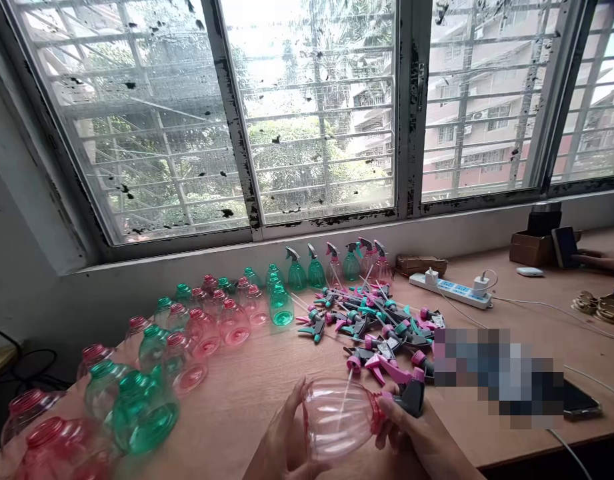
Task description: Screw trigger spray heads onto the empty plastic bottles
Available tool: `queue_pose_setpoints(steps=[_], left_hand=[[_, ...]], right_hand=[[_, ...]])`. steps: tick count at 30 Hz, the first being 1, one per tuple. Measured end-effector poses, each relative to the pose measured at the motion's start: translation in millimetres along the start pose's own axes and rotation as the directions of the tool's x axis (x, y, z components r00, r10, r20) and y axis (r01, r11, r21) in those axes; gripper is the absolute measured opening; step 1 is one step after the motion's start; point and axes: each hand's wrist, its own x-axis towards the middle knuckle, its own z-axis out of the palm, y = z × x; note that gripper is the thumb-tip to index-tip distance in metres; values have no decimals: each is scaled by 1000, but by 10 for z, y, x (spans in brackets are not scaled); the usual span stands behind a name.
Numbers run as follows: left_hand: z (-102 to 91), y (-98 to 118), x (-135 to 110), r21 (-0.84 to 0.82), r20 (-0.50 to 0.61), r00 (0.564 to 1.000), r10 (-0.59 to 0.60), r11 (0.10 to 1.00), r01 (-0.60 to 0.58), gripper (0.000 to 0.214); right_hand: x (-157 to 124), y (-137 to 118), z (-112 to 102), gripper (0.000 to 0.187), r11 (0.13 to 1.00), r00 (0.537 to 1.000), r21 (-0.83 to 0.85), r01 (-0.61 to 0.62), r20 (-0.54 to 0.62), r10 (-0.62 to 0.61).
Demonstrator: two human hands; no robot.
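A clear pink spray bottle [331, 417] lies on its side between my hands, low in the middle of the head view. My left hand [284, 433] is wrapped round its base end. At the neck, my right hand [404, 427] grips a black and pink trigger spray head [413, 397], fingers closed on it. The head's thin dip tube shows inside the bottle. Whether the collar is fully screwed on, I cannot tell. Just beyond my hands is a heap of loose spray heads [381, 320], grey with pink or teal parts.
Open-topped pink bottles [235, 325] and green bottles [145, 417] stand along the table's left. Several bottles with heads, including a green one [297, 273], stand by the window. A power strip [451, 291], a phone [581, 400] and another person's hand [599, 260] are at right.
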Motion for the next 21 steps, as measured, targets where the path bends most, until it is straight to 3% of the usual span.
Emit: queue_pose_setpoints(steps=[7, 16, 21], left_hand=[[-34, 26, -2, -26, 57, 997, -53, 998, 55, 110], [71, -53, 3, -50, -1, 1000, 6, 999, -6, 91], [88, -114, -11, -56, 10, 1000, -27, 998, 27, 113]], right_hand=[[-10, 0, 1, 45, 1000, 1000, 10, 6, 8, -6], [-20, -1, 6, 43, 1000, 1000, 18, 21, -4, -21], [-34, 12, 6, 43, 1000, 1000, 9, 23, -16, -23]])
